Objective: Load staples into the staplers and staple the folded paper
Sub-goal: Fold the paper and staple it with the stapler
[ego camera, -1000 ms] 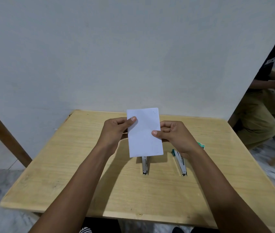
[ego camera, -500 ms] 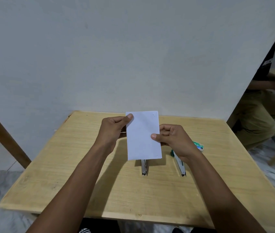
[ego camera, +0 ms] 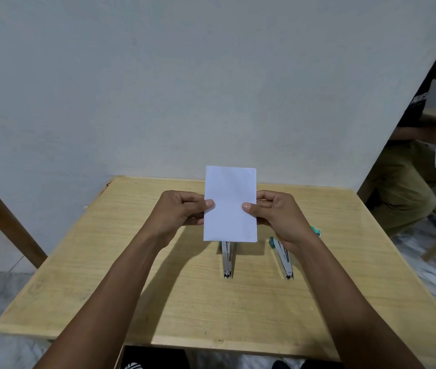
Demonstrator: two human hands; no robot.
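A matt white folded paper sheet point(ego camera: 230, 206); two shiny metal staplers point(ego camera: 228, 258) on a pale, smooth-grained wooden desk point(ego camera: 131, 275).

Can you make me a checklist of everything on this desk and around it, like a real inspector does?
Surface: wooden table, its far edge at the wall.
Job's things: white paper held upright above the table. Two metal staplers lie apart on it: middle stapler below the paper, right stapler partly behind the right wrist.
Clutter: small green box, mostly hidden by the right hand.
Hands: left hand and right hand pinch the paper's side edges.
Cables: nothing seen.
Surroundings: plain wall, slanted wooden beam at left, another person at right.
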